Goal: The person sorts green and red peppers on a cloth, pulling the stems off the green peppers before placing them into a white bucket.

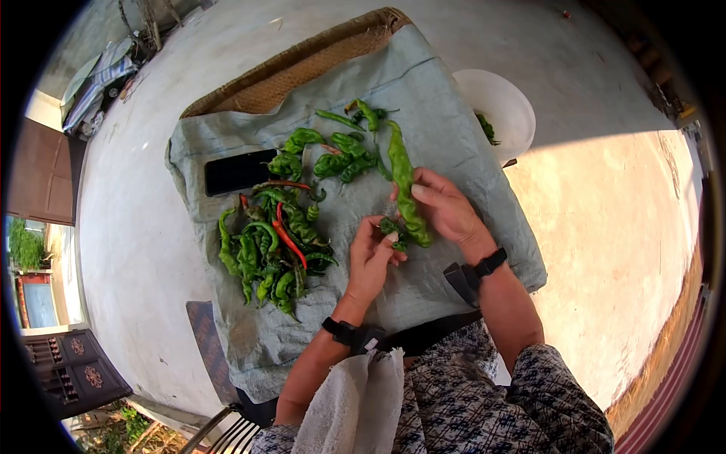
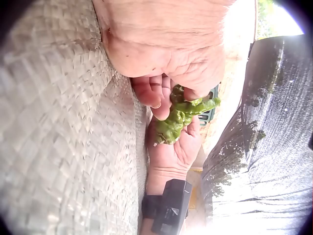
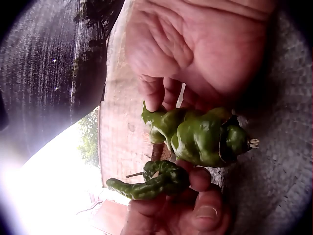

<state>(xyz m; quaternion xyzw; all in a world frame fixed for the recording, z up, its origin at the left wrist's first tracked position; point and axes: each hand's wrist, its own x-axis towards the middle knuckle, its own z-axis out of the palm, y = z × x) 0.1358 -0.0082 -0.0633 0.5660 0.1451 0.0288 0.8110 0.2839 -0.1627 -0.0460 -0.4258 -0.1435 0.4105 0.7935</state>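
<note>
In the head view, my right hand holds a long light-green pepper between thumb and fingers. Just left of it, my left hand pinches a small, dark-green curled pepper. The right wrist view has the bumpy light-green pepper lying across the right fingers, its stem end pointing right. Below it, the left thumb and fingers grip the curled pepper, whose thin stem sticks out. Seen from the left wrist, the two peppers overlap, and the left hand partly covers them.
A heap of green and red peppers lies on the grey woven sheet at left. Several green peppers sit farther back, beside a black phone. A white bucket with some green inside stands right of the sheet.
</note>
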